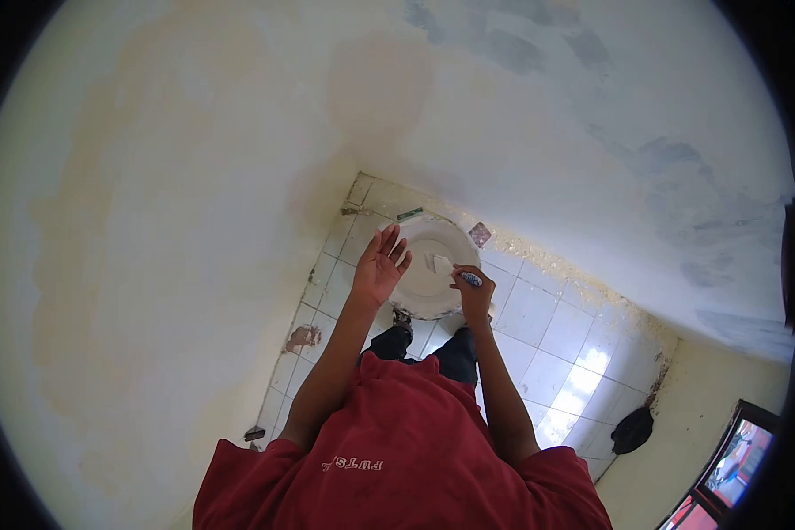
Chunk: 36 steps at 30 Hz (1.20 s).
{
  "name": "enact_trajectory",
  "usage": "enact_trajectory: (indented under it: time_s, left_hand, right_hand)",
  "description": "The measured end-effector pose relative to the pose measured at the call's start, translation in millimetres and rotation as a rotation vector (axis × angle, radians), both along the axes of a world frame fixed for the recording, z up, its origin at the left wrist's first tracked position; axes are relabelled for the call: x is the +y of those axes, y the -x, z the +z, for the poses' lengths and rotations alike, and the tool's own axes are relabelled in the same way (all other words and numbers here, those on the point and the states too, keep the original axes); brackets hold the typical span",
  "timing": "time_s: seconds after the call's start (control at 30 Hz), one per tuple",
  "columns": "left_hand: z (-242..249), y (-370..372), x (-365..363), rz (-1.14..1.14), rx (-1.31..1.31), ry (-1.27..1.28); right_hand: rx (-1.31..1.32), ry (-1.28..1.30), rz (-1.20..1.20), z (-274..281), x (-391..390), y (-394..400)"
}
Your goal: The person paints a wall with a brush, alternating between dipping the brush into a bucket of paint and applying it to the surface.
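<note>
Above the left part of a round, pale basin (pixel 464 243) on the floor, my left hand (pixel 382 268) is raised with its palm up and fingers spread, holding nothing. My right hand (pixel 475 291) is closed around the patterned handle of a small scraper (pixel 443 265), over the right side of the basin. The scraper's pale blade points left, toward the middle of the basin. Whitish material covers the inside of the basin.
White floor tiles (pixel 528 311) bear brown stains. Patchy walls rise at the left (pixel 150 221) and ahead (pixel 548 132). A green item (pixel 410 214) and a reddish square (pixel 480 234) lie by the basin. A black bag-like object (pixel 632 430) and a dark-framed window (pixel 738 459) are at right.
</note>
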<state>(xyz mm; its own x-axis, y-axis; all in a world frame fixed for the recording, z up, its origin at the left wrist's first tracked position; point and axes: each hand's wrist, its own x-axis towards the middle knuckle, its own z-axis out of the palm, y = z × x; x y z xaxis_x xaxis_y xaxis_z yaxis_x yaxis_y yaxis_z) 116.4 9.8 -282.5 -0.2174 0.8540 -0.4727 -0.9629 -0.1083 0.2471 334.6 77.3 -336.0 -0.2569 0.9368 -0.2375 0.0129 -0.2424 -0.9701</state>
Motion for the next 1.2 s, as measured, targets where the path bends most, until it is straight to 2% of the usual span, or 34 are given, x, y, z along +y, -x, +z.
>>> enact_trajectory:
  time_s: [0.1, 0.17, 0.2, 0.27, 0.3, 0.43, 0.57, 0.7, 0.77, 0.83, 0.9, 1.03, 1.1, 1.2]
  left_hand:
    - [-9, 17, -4, -0.065, 0.009, 0.055]
    - [-20, 25, -10, -0.101, 0.149, 0.12]
    - [-33, 30, -14, -0.117, 0.142, 0.129]
    - [-64, 37, -18, -0.196, 0.285, 0.344]
    - [-82, 39, -23, -0.212, 0.278, 0.35]
    - [-135, 42, -38, -0.288, 0.473, 0.558]
    - [-150, 38, -52, -0.289, 0.665, 0.7]
    - [-164, 33, -69, -0.271, 0.668, 0.692]
    - [-177, 29, -74, -0.295, 0.804, 0.738]
    - [-189, 28, -78, -0.303, 0.89, 0.765]
    - [-196, 28, -80, -0.318, 1.092, 0.732]
    - [-197, 29, -77, -0.35, 1.171, 0.752]
    - [-196, 28, -75, -0.329, 1.323, 0.728]
    - [-191, 27, -72, -0.341, 1.333, 0.746]
  right_hand:
    - [0.008, 0.032, -0.057, -27, -14, 18]
    - [0.0, 0.06, -0.107, -48, -24, 22]
    - [0.019, 0.117, -0.143, -60, -26, 23]
    - [0.037, 0.23, -0.218, -80, -30, 26]
    - [0.03, 0.238, -0.233, -92, -33, 26]
    - [-0.247, 0.12, -0.075, -128, -38, 29]
    - [-0.41, -0.02, 0.059, -141, -41, 44]
    - [-0.423, -0.041, 0.121, -154, -42, 61]
    - [-0.437, -0.145, 0.152, -162, -42, 66]
    - [-0.414, -0.094, 0.158, -169, -44, 70]
    - [-0.474, -0.124, 0.185, -173, -45, 72]
    - [-0.469, -0.169, 0.22, -182, -48, 78]
    - [-0.46, -0.131, 0.25, -182, -49, 79]
    - [-0.463, -0.159, 0.232, -181, -50, 78]
